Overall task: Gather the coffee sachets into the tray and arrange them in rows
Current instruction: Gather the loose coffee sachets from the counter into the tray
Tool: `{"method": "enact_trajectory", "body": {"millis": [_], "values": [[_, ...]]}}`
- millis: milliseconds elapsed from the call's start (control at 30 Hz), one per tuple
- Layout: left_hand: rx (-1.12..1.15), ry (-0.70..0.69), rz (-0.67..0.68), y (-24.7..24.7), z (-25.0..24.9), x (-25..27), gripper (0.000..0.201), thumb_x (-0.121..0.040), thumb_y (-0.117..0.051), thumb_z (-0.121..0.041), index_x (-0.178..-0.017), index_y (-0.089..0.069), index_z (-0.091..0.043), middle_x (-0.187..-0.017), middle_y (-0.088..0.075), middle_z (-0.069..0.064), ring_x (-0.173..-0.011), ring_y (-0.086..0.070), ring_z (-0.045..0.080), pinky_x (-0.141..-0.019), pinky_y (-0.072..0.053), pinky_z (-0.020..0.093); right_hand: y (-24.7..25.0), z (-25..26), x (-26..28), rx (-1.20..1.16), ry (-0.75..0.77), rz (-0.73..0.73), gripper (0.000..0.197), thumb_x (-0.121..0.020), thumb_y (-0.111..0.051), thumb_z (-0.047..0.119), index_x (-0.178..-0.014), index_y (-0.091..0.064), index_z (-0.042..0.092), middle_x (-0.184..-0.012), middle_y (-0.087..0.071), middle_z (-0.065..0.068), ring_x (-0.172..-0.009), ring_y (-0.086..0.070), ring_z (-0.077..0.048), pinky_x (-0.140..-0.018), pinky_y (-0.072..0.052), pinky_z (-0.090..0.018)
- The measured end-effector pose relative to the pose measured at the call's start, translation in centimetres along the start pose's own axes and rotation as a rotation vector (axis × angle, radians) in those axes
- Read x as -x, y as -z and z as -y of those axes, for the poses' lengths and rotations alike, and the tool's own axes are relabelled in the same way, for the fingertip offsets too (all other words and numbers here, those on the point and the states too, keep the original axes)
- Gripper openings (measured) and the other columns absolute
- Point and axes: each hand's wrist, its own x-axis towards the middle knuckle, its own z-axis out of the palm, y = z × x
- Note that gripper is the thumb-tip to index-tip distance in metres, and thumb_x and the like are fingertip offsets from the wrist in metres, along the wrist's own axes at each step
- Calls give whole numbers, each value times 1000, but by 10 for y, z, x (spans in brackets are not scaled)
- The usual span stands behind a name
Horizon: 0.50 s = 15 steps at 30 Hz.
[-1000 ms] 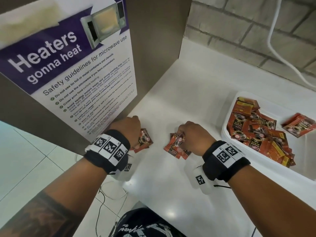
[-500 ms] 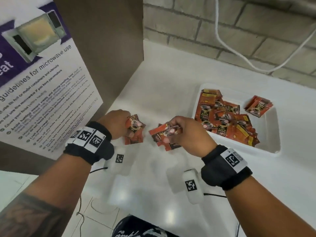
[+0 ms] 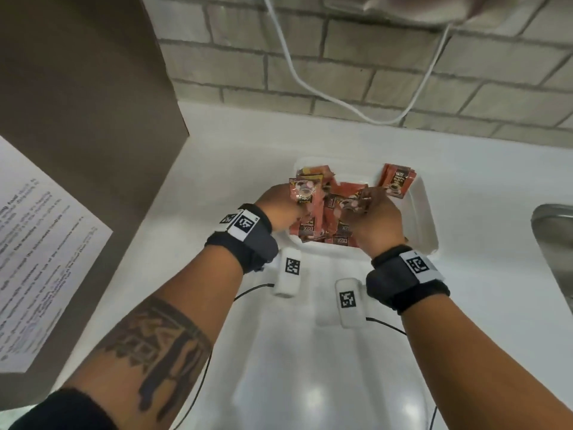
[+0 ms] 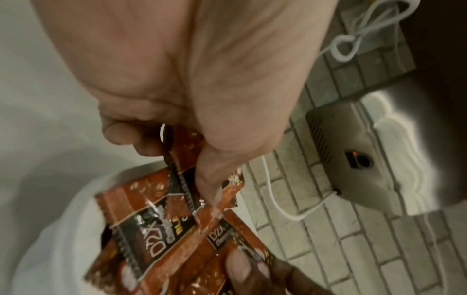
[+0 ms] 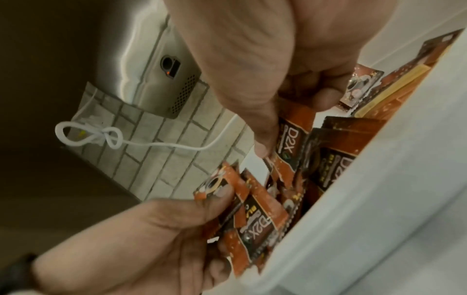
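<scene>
A white tray [image 3: 425,218] stands on the white counter and holds a loose heap of red-brown coffee sachets [image 3: 339,193]. One more sachet [image 3: 397,180] leans against the tray's far right wall. My left hand [image 3: 288,202] hovers over the tray's left side and pinches a small bunch of sachets [image 4: 161,201] between thumb and fingers. Over the middle of the tray, my right hand [image 3: 369,207] grips another bunch [image 5: 290,139]. In the right wrist view the tray's wall [image 5: 379,179] is close on the right.
A brown panel with a printed notice [image 3: 46,237] stands at the left. A white cable [image 3: 310,85] hangs on the grey brick wall behind the tray. A steel sink [image 3: 553,243] begins at the right edge. Bare white counter [image 3: 310,383] lies in front of the tray.
Both hands lifted their bunches of sachets off the counter near the notice and carried them right, over the tray. No loose sachets show on the counter now.
</scene>
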Motion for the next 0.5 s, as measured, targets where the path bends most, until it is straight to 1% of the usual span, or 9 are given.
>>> {"method": "enact_trajectory", "body": {"millis": [67, 133, 200, 233, 300, 333, 400, 433, 500], "values": [[-44, 31, 14, -7, -2, -5, 29, -92, -69, -30, -114, -69, -12, -113, -72, 7, -103, -67, 28, -95, -52, 40, -5, -1, -2, 63, 22, 5, 27, -84, -76, 28, -95, -53, 18, -87, -64, 1, -81, -60, -21, -71, -45, -31], [-101, 103, -24, -11, 0, -11, 47, -78, -73, -44, -113, -64, -14, -112, -67, 6, -98, -67, 28, -90, -56, 41, -7, -3, -6, 98, 45, -2, 28, -82, -78, 32, -92, -59, 15, -88, -66, -4, -83, -62, -24, -72, -48, -33], [-130, 164, -87, -16, 1, -13, 61, -77, -79, -43, -125, -52, -15, -122, -49, 8, -100, -60, 26, -92, -53, 37, -9, -6, -8, 148, 56, 13, 31, -80, -77, 39, -96, -65, 15, -93, -68, -9, -87, -63, -29, -74, -49, -33], [-128, 167, -117, -18, 1, -14, 67, -80, -80, -40, -132, -47, -15, -126, -42, 10, -103, -57, 26, -94, -50, 34, -9, -7, -7, 173, 61, 25, 33, -81, -75, 42, -98, -66, 15, -94, -67, -10, -87, -63, -30, -73, -45, -31], [-94, 137, -168, -23, 2, -12, 75, -79, -82, -38, -139, -40, -18, -131, -34, 10, -112, -55, 27, -100, -47, 34, -7, -6, -5, 220, 73, 47, 28, -86, -70, 40, -97, -66, 14, -89, -65, -10, -90, -63, -33, -72, -38, -28], [-75, 126, -190, -25, 3, -10, 78, -79, -83, -39, -140, -38, -20, -133, -33, 10, -116, -54, 28, -104, -45, 36, -4, -5, -3, 235, 76, 60, 25, -89, -67, 36, -100, -66, 13, -89, -65, -10, -94, -63, -33, -73, -39, -29], [-53, 119, -237, -29, 6, -10, 83, -80, -81, -43, -144, -34, -21, -138, -30, 10, -126, -47, 30, -110, -41, 39, 3, -1, 2, 233, 67, 87, 33, -94, -63, 31, -121, -64, 11, -107, -68, -11, -107, -62, -33, -82, -44, -31], [-46, 121, -256, -30, 7, -9, 85, -81, -79, -45, -146, -30, -21, -141, -27, 10, -131, -43, 32, -111, -39, 40, 7, 0, 3, 221, 54, 95, 37, -96, -61, 29, -128, -61, 11, -116, -68, -10, -110, -62, -31, -85, -43, -30], [-19, 122, -272, -32, 10, -8, 91, -82, -77, -49, -151, -23, -22, -147, -22, 10, -137, -36, 34, -113, -36, 41, 16, -3, 3, 207, 35, 82, 35, -98, -57, 27, -130, -59, 15, -120, -69, -5, -110, -63, -26, -85, -41, -26]]}}
